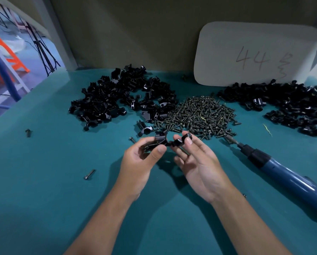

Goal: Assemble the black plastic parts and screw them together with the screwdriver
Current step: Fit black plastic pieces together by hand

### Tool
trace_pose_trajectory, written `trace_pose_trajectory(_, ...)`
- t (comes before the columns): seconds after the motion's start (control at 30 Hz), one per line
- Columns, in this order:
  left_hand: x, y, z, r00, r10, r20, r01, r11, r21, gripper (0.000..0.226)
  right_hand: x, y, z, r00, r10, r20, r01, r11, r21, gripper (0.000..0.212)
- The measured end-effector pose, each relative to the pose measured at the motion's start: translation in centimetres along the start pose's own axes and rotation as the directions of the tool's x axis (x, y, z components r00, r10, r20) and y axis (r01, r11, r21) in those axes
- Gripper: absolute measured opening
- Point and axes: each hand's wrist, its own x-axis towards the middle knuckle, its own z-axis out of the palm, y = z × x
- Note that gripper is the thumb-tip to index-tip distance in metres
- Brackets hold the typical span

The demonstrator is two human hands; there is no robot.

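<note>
Two black plastic parts meet at frame centre above the surface: the left hand point(144, 153) grips one part point(160, 139), the right hand point(194, 161) pinches the other point(181, 139). Their screw holes should probably align before reaching for the screwdriver point(282, 172), lower right.

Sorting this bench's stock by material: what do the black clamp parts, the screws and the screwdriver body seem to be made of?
Black parts in the left hand and right hand, like the pile: glossy moulded plastic, by their sharp highlights. Screws: metal, dull brass-olive sheen, probably plated. Screwdriver: smooth blue casing, likely plastic, with a black collar and metal bit.
</note>
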Motion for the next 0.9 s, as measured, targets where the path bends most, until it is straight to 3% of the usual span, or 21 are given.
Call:
trace_pose_trajectory(0.2, 0.3, -0.4, -0.2, 0.998, -0.057, -0.038, 0.056, 0.998, -0.032, 0.056, -0.2, 0.3, 0.2, 0.999, 0.007, 0.033, -0.005, 0.999, -0.045, 0.037)
trace_pose_trajectory(0.37, 0.2, 0.0, -0.7, 0.996, -0.091, 0.009, 0.091, 0.994, -0.059, 0.051, -0.3, 0.2, 0.0, 0.996, 0.003, 0.086, 0.005, 0.996, -0.090, 0.041)
trace_pose_trajectory(0.57, 0.5, 0.4, -1.1, 0.964, -0.173, 0.202, 0.235, 0.908, -0.346, 0.056, -0.4, 0.1, 0.0, 0.992, -0.007, 0.125, 0.020, 0.994, -0.106, 0.042)
trace_pose_trajectory(0.9, 0.6, 0.3, -1.2, 0.936, -0.174, 0.307, 0.297, 0.856, -0.422, 0.038, -0.5, -0.1, 0.0, 0.992, 0.002, 0.130, 0.005, 0.999, -0.052, 0.042)
